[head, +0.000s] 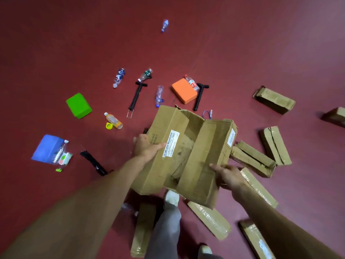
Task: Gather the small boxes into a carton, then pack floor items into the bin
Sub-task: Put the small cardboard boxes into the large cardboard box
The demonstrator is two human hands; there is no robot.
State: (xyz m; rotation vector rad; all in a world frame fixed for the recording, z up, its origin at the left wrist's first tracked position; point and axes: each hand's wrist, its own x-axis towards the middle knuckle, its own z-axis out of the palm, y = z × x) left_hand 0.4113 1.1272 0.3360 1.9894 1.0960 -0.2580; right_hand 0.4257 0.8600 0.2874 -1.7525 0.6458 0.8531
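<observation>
Cardboard carton (186, 152), brown, top open, both long flaps leaning inward, a white label on each. I logged it mid-view, held clear of the red floor (56, 43), above a white shoe (171, 198).

Left hand (145, 148): gripped the left flap, thumb on its upper face, fingers beneath.
Right hand (229, 174): gripped the carton's near right corner, fingertips on the flap.

Small boxes, brown card, taped: I counted eight, all on the floor outside the carton.
- box (274, 100) and box (334, 116), far right, well apart from the carton
- box (252, 157) and box (276, 146), just right of the carton, close together
- box (259, 187), partly under the right forearm
- box (209, 219), box (143, 230) and box (255, 240), near the feet

Loose items on the floor beyond and left of the carton:
- green block (79, 105); blue block (47, 148); orange block (183, 90), with a red-capped bottle (192, 83) against it
- clear bottles: one far off (164, 25), three nearer (119, 77), (146, 73), (159, 95)
- juice bottle (113, 120), just beside a yellow disc (109, 126)
- black tools, three: (136, 96), (199, 96), (94, 163); I could not tell what kind.
</observation>
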